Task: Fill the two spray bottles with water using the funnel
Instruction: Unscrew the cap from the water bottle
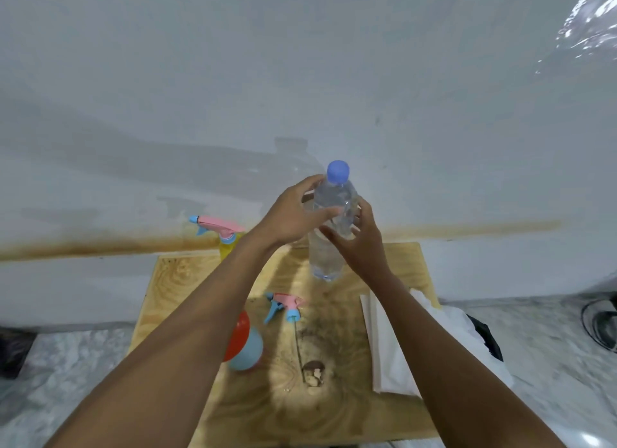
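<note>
A clear water bottle (325, 254) with a blue cap (338, 171) stands upright at the back of the wooden table (187, 280). My left hand (293, 214) wraps its upper part from the left. From the right, my right hand (362, 244) grips its middle. A yellow spray bottle (228, 244) with a pink and blue sprayer stands at the back left. Near the table's middle lies a detached pink and blue sprayer head (283, 305) with its tube. A red funnel (240, 330) sits in a blue bottle (248, 354), partly hidden by my left forearm.
Folded white paper towels (384, 344) lie along the table's right side, with a white plastic bag (464, 327) beyond the edge. A dark knot (314, 372) marks the wood near the front. The wall is close behind the table; marble floor surrounds it.
</note>
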The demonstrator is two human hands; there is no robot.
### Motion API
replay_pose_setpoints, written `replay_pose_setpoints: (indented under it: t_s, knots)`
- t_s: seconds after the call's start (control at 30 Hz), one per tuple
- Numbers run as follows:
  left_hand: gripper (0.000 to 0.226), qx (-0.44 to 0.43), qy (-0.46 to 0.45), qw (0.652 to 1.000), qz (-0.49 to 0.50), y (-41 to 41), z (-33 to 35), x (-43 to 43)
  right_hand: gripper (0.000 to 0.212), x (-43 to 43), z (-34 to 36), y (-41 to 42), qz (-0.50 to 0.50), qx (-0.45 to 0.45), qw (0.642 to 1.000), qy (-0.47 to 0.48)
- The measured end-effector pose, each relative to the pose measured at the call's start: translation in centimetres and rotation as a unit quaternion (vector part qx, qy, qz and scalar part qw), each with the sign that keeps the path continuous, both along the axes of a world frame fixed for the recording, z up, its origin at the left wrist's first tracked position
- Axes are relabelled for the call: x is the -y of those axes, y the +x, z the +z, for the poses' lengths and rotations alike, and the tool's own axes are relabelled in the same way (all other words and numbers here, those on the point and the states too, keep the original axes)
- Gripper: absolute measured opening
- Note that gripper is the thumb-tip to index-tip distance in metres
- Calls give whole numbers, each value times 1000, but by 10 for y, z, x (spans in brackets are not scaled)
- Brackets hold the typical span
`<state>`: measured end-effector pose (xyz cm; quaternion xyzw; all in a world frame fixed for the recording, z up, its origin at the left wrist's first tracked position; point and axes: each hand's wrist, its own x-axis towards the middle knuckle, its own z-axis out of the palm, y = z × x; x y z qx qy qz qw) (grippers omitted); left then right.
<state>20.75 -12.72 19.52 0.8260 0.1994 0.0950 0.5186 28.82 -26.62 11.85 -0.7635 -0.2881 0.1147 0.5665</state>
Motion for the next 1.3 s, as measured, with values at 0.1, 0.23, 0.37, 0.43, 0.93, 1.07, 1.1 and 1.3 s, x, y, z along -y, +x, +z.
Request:
replay_pose_setpoints:
  t_s: [0.1, 0.23, 0.37, 0.43, 0.93, 1.07, 1.1, 1.3]
  knots:
    - [65, 16, 1, 999, 30, 1, -3, 3, 70, 0, -5, -2, -15, -6, 1000, 8]
    - [60, 47, -15, 997, 53, -7, -5, 16, 68, 7, -4, -9, -19, -20, 1000, 13]
    - [60, 66, -25, 997, 44, -23, -5, 32, 67, 24, -4, -26, -29, -24, 999, 18]
    - [61, 69, -23, 997, 41, -33, -4, 41, 64, 35, -2, -38, -32, -15, 999, 19]
    - [58, 75, -58, 994, 47, -85, -14, 77, 66, 75, 6, -90, 20, -27, 999, -8]
    - [62, 80, -46, 995, 40, -88, -17, 80, 66, 100, 26, -72, 123, -40, 987, -91]
    - [63, 80, -42, 995, 37, -88, -17, 80, 61, 108, 34, -66, 123, -32, 986, -108]
    - [59, 78, -34, 995, 43, -87, -19, 91, 25, 110, 110, -56, -41, 50, 997, -48]
